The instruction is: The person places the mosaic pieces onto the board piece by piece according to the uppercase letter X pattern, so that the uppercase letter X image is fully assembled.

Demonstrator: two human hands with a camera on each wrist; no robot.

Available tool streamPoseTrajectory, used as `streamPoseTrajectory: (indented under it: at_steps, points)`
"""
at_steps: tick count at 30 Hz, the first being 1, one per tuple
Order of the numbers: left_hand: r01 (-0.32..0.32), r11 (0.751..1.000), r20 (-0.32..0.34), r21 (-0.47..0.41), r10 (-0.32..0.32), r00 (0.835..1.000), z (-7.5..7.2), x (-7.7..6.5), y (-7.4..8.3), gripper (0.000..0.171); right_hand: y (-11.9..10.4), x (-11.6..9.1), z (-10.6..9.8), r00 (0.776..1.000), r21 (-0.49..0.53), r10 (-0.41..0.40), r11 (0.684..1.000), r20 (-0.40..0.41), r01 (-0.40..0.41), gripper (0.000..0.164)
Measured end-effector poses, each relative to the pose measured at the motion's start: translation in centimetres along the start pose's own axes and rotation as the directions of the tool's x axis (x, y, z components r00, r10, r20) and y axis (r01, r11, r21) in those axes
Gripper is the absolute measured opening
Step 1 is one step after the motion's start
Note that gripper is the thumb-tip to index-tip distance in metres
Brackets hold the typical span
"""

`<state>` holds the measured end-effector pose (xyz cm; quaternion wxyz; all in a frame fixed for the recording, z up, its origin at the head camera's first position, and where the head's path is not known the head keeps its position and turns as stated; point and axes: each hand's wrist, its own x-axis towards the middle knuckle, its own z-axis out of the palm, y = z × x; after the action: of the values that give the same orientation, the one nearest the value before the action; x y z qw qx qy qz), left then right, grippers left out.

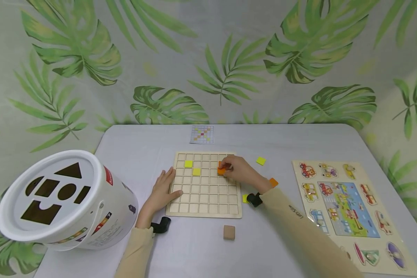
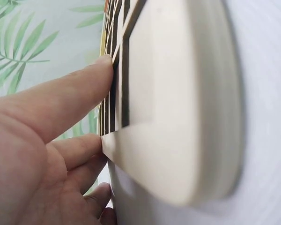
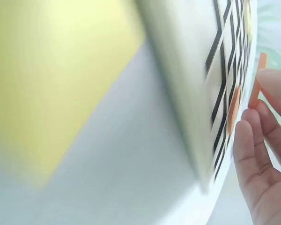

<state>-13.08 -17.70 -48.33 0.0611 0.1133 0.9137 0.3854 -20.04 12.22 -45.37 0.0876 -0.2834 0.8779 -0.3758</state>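
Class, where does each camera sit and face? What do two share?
Head: on the head, facing forward and down at the board; left hand, right hand, sleeves show.
Left wrist: worn there, facing the board's corner; left hand shows.
Right wrist: worn there, facing the board's edge; right hand shows, pinching orange tile.
Head and left wrist share the board.

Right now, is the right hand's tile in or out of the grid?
Out: in its wrist view, the right hand pinches the tile clear of the grid.

I see a beige left sleeve [image 1: 136, 249] and a matching right sleeve [image 1: 307, 235] with small dark lettering [image 1: 296, 211]; a small, rounded black camera [image 1: 254, 200] sits at either wrist.
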Motion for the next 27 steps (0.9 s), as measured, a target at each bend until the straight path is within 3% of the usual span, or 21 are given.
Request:
streamPoseTrajectory:
  at_steps: [8, 15, 21, 27]
  points:
    - [0.003, 1.000, 0.000, -0.008, -0.003, 1.000, 0.1, 0.0, 0.0, 0.080, -0.9, 2.2, 1.9, 0.999, -0.095, 0.014, 0.995, 0.045, -0.009, 0.021]
    - [0.010, 1.000, -0.003, -0.003, -0.010, 1.000, -0.1, -0.1, -0.1, 0.080, -1.3, 2.4, 2.0, 0.998, -0.128, 0.009, 0.992, 0.068, 0.000, 0.022]
    - [0.004, 1.000, 0.002, -0.005, -0.004, 1.000, -0.1, -0.1, 0.0, 0.079, -0.9, 0.8, 0.2, 0.999, -0.007, 0.031, 1.000, 0.032, -0.031, 0.019]
    - [0.004, 1.000, 0.004, -0.003, -0.004, 1.000, -0.1, -0.1, 0.2, 0.080, 0.2, -3.1, -3.1, 0.998, 0.062, 0.056, 0.997, -0.026, -0.054, 0.018]
